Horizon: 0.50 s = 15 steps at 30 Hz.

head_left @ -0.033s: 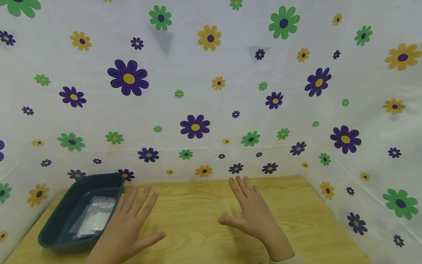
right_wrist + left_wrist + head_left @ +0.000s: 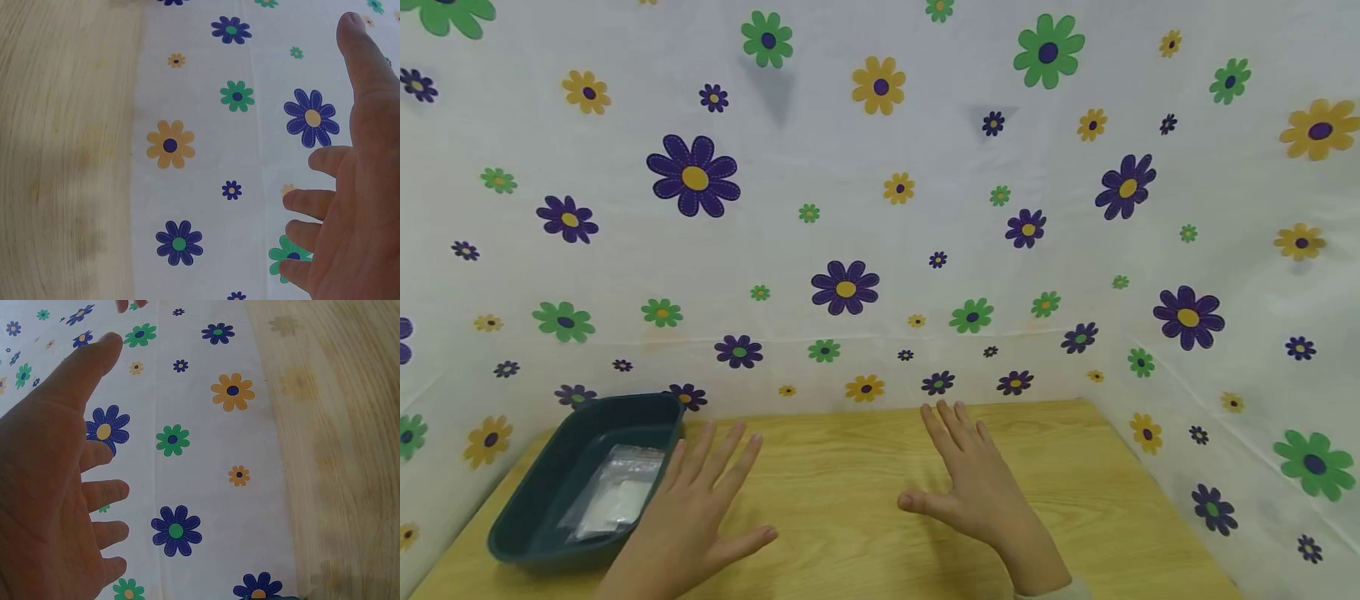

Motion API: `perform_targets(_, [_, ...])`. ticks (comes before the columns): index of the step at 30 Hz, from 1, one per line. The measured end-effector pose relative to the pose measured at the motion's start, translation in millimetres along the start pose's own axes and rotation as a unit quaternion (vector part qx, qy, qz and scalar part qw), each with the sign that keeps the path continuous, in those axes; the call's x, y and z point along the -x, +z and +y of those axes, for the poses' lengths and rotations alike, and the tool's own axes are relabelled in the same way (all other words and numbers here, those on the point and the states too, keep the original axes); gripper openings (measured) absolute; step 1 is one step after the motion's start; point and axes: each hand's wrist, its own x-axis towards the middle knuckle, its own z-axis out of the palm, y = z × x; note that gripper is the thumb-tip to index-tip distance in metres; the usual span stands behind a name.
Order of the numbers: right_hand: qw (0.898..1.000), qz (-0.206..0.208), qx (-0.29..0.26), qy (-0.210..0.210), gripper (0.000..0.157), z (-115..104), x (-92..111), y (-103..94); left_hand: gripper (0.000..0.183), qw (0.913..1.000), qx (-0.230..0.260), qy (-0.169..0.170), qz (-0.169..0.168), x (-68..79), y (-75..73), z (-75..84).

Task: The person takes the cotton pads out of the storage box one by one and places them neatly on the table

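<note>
My left hand (image 2: 688,512) is held over the left part of the wooden table (image 2: 827,492), fingers spread and thumb out to the right, with nothing in it. It overlaps the right side of a dark teal plastic tub (image 2: 523,492) in the head view. Inside the tub lie clear zip bags (image 2: 617,496) with something white in them; my hand hides part of them. My right hand (image 2: 977,487) hovers over the right part of the table, fingers extended, thumb pointing left, also holding nothing. Both wrist views show the bare palms and spread fingers.
A white sheet (image 2: 925,167) printed with green, purple and yellow flowers hangs behind the table and along its sides. The tub stands near the table's left edge, its far end close to the sheet.
</note>
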Motion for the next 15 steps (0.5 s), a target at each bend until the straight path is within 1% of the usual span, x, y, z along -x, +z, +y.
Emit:
perform_targets(6, [1.0,-0.004,0.005,-0.007,0.109,-2.4,-1.1,3.1,0.102,0.9999,-0.003,0.006,0.009,2.4,0.0,0.6])
perform_targets(10, [1.0,0.0,0.013,-0.01,0.11,-1.8,-0.6,4.5,0.103,1.0,-0.003,0.005,0.003,2.6,-2.2,3.2])
perform_targets(15, [1.0,-0.006,0.014,-0.012,0.11,-3.0,-1.0,5.7,0.102,1.0,-0.003,0.0,-0.009,1.0,-5.4,4.8])
